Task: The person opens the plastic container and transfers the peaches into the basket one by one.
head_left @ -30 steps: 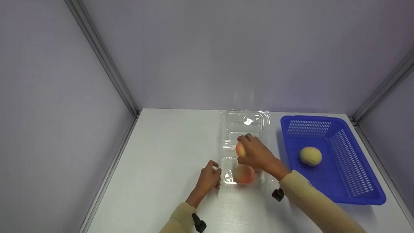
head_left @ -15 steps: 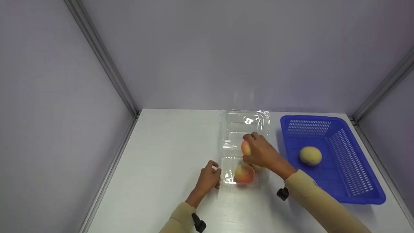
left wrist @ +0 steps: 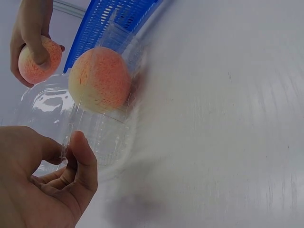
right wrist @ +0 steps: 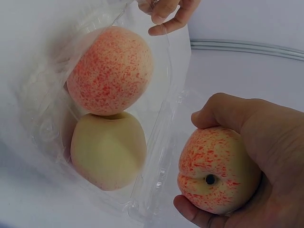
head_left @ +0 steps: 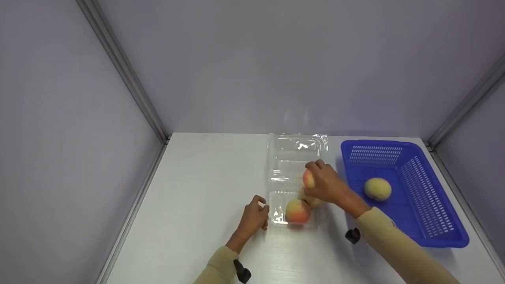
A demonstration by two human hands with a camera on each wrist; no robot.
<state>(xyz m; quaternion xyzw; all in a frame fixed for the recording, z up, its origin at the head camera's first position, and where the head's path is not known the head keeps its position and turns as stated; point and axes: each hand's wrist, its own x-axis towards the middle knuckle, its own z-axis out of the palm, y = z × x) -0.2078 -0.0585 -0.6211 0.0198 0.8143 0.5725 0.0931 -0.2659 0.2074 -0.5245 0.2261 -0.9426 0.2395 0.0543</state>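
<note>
My right hand [head_left: 327, 185] grips a red-speckled peach [right wrist: 213, 171] above the clear plastic clamshell box [head_left: 278, 201]. Inside the box's near half, a red and yellow peach [head_left: 298, 212] lies against a paler peach [right wrist: 109, 152]; in the head view my right hand partly covers the paler one. The box's lid [head_left: 296, 154] is folded back toward the wall. At the left edge of the box, my left hand [head_left: 253, 216] pinches the thin plastic rim between thumb and finger, as the left wrist view shows.
To the right stands a blue plastic basket [head_left: 406, 232] with slotted walls, holding one pale yellow peach [head_left: 377, 189]. Grey-white panels with metal strips enclose the white table [head_left: 197, 177] at the back and sides.
My right hand has shifted right with its peach, uncovering more of the paler peach in the box. My left hand has stayed in place at the box's edge.
</note>
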